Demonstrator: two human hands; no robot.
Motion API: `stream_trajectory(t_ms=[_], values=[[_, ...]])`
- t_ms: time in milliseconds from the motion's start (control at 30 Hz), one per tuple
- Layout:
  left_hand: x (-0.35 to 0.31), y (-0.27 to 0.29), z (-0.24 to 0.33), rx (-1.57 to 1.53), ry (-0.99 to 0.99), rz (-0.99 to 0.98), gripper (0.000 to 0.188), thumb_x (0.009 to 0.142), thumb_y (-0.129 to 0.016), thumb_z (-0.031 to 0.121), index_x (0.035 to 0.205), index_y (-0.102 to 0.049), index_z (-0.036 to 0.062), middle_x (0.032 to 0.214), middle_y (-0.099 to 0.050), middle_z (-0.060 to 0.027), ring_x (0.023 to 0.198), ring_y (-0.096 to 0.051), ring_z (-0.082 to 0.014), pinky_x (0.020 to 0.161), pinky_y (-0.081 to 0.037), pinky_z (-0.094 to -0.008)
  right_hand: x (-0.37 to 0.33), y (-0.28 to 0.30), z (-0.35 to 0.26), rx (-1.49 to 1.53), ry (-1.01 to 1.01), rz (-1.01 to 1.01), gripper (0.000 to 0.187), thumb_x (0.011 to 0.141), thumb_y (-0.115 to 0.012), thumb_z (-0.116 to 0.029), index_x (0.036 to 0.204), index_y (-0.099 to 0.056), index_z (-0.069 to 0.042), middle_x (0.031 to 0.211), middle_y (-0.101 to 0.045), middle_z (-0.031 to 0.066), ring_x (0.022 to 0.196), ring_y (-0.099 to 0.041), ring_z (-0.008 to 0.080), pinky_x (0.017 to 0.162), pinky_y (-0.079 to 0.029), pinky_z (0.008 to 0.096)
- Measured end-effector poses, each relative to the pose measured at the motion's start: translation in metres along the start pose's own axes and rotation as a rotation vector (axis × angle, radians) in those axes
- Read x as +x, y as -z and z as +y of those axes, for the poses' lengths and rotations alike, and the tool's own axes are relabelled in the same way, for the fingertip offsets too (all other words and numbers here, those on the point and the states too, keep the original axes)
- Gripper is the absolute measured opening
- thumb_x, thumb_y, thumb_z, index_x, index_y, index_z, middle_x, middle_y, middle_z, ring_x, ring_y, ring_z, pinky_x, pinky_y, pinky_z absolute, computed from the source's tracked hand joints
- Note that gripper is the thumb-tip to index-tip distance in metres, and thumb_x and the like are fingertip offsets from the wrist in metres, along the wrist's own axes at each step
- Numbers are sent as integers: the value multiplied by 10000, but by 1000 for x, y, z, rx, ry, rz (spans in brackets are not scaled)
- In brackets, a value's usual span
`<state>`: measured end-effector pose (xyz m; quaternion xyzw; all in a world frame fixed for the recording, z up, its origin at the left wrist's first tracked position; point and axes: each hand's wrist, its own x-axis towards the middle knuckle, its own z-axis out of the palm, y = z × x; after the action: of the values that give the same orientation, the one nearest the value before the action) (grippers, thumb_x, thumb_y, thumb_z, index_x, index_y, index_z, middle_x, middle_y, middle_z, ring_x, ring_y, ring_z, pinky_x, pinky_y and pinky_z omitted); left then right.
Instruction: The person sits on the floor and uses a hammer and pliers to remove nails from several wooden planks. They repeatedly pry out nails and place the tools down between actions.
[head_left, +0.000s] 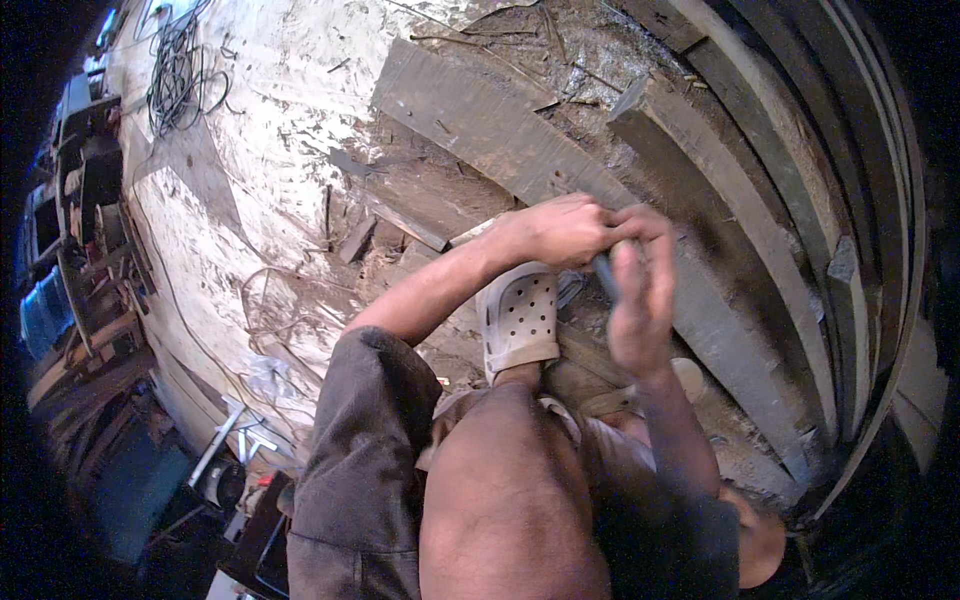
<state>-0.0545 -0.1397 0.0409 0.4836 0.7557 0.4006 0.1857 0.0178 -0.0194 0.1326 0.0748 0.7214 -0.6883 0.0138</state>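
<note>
I watched the two hands close together, with a thin, dark thing (606, 276) between them. It was just below the left hand (574, 230) and beside the right hand (643, 300). The left hand had curled fingers. The right hand was blurry, and its fingers reached up to the left one. I could not tell which hand gripped the thing. Behind the hands lay a long, flat board (465, 128) of rough, gray-brown wood. A pale shoe (520, 318) with round holes was near the left hand. The floor (275, 170) was whitish, with brown smears.
</note>
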Motion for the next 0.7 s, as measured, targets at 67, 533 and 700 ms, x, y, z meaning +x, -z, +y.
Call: stream_trajectory(t_ms=[67, 533, 700], values=[[25, 11, 0, 66, -70, -99, 318, 716, -621, 113, 1014, -578, 12, 980, -648, -216, 871, -638, -390, 725, -523, -471, 9, 23, -20, 1, -254, -9, 439, 951, -529, -321, 1256, -416, -26, 1235, -481, 121, 1145, -454, 244, 1041, -298, 402], [20, -88, 77, 49, -131, -250, 349, 819, -571, 150, 1093, -421, -5, 577, -609, -131, 555, -666, -324, 451, -500, -442, -62, 123, 82, -476, -975, -989, 241, 884, -662, -178, 1086, -632, -52, 1002, -629, 12, 863, -572, 114, 673, -515, 285], [22, -48, 69, 181, -117, -284, 573, 829, -553, 135, 1342, -336, 2, 699, -638, -126, 638, -674, -311, 508, -522, -417, -69, 131, 109, -433, -882, -825, 474, 937, -519, -381, 1287, -522, -60, 1276, -535, 134, 1168, -475, 269, 980, -392, 387]])
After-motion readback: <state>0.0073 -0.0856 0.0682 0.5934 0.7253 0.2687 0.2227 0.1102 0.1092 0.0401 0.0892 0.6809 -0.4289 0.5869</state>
